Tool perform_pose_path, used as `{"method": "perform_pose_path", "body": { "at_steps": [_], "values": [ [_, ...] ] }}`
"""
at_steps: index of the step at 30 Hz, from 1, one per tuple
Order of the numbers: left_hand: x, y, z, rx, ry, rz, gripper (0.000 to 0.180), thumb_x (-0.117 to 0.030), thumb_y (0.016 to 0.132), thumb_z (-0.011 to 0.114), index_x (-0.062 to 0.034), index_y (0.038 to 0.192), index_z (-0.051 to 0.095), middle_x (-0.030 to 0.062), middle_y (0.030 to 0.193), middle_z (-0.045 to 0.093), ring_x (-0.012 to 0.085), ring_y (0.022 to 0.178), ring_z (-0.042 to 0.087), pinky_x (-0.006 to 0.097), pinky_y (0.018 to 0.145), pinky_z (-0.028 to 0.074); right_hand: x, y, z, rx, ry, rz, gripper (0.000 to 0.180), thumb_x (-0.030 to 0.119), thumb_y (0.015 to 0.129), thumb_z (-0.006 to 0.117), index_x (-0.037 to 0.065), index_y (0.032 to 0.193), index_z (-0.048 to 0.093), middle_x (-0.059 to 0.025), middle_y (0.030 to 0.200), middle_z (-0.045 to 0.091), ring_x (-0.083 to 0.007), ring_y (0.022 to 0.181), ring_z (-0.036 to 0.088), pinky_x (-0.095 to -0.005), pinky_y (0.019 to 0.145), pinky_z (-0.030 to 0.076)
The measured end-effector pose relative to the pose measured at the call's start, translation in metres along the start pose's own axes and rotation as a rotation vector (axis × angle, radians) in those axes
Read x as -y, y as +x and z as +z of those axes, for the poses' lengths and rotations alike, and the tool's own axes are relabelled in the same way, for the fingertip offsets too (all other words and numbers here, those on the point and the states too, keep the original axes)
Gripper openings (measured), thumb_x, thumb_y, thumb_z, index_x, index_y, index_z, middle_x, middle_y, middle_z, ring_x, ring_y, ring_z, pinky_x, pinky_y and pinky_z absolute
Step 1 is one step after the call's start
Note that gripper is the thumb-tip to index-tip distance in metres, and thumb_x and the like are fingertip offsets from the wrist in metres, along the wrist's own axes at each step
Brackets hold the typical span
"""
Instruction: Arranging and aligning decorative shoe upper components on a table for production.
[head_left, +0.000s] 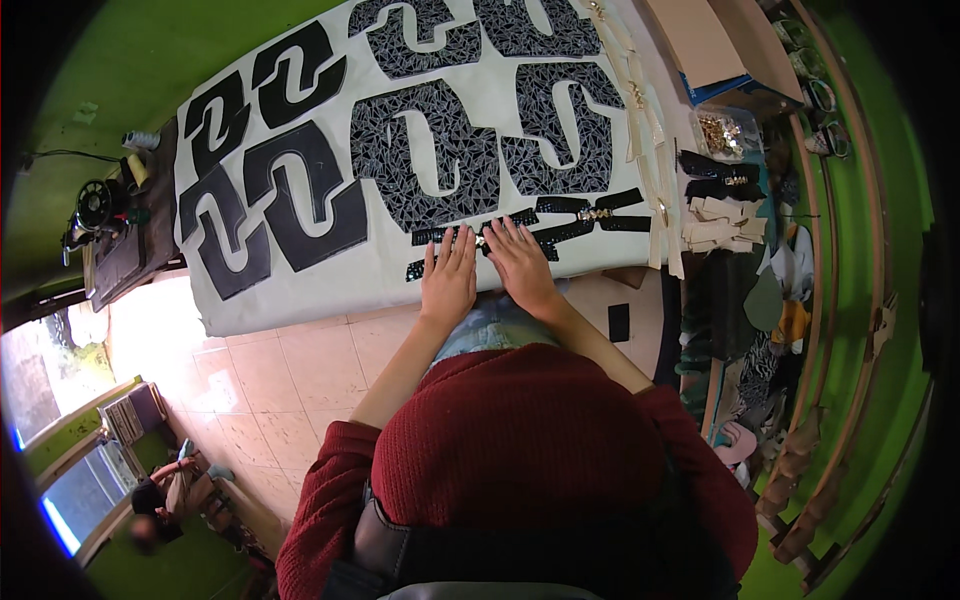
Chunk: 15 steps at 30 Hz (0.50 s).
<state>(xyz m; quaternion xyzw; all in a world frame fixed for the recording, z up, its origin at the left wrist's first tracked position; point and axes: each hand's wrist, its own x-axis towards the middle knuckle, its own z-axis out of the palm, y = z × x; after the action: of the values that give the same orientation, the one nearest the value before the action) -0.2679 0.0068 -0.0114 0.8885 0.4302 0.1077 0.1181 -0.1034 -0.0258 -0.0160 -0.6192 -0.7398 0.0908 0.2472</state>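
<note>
White cloth-covered work table (300, 290) spans the far half of the view, carrying plain black curved cut-out pieces (290, 195) on its left and black crackle-patterned curved cut-out pieces (430, 165) at centre. At its near edge lie narrow black patterned straps (590, 215), one with a small metal ornament. Left hand (449, 275) and right hand (520, 262) rest flat, side by side, fingers extended, pressing on a strap and gripping nothing.

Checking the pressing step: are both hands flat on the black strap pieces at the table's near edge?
Touching. The head view shows the left hand and right hand lying palm-down over the black strap pieces, fingers overlapping them.
</note>
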Motion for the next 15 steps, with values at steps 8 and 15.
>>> {"method": "perform_pose_path", "body": {
  "at_steps": [8, 15],
  "values": [
    [0.004, 0.007, -0.004, 0.017, 0.059, 0.085, 0.051, -0.018, 0.088, 0.048, 0.0001, 0.135, 0.039, 0.0159, 0.141, 0.038, 0.0320, 0.130, 0.037, 0.047, 0.109, 0.024, 0.005, -0.002, -0.008, 0.066, -0.056, -0.019, 0.046, 0.021, 0.090, 0.052, 0.000, 0.130, 0.045, -0.0181, 0.135, 0.045, -0.0329, 0.129, 0.039, -0.0446, 0.107, 0.028],
    [0.004, 0.004, -0.004, -0.027, -0.184, 0.051, 0.053, -0.012, 0.090, 0.045, 0.0027, 0.139, 0.030, 0.0202, 0.141, 0.036, 0.0367, 0.132, 0.033, 0.046, 0.108, 0.025, 0.004, 0.007, -0.020, 0.107, 0.033, 0.065, 0.048, 0.019, 0.088, 0.052, -0.001, 0.131, 0.043, -0.0205, 0.138, 0.041, -0.0328, 0.130, 0.037, -0.0433, 0.108, 0.027]
  ]
}}
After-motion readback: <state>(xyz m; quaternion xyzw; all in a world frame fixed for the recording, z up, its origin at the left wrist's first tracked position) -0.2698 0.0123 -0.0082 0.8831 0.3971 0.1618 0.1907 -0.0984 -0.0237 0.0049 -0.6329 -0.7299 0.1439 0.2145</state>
